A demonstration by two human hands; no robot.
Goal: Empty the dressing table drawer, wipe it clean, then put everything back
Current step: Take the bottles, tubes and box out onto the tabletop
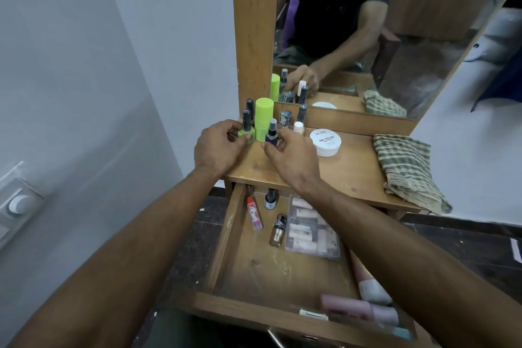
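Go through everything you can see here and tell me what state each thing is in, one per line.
Drawer: pulled open, partly emptied.
Left hand: pinching the green nail polish bottle, upright on the tabletop.
Right hand: pinching the blue nail polish bottle, upright on the tabletop.
Green cylinder: upright, capped.
Nail polish remover tub: lid on.
Checked cloth: crumpled, overhanging the edge.
Red tube: lying in the drawer.
Clear case: closed, in the drawer.

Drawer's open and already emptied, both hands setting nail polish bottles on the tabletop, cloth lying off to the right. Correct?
Not quite: the head view shows the drawer open but not emptied. A red tube, two small bottles and a clear case are inside. The hands and cloth are as you say.
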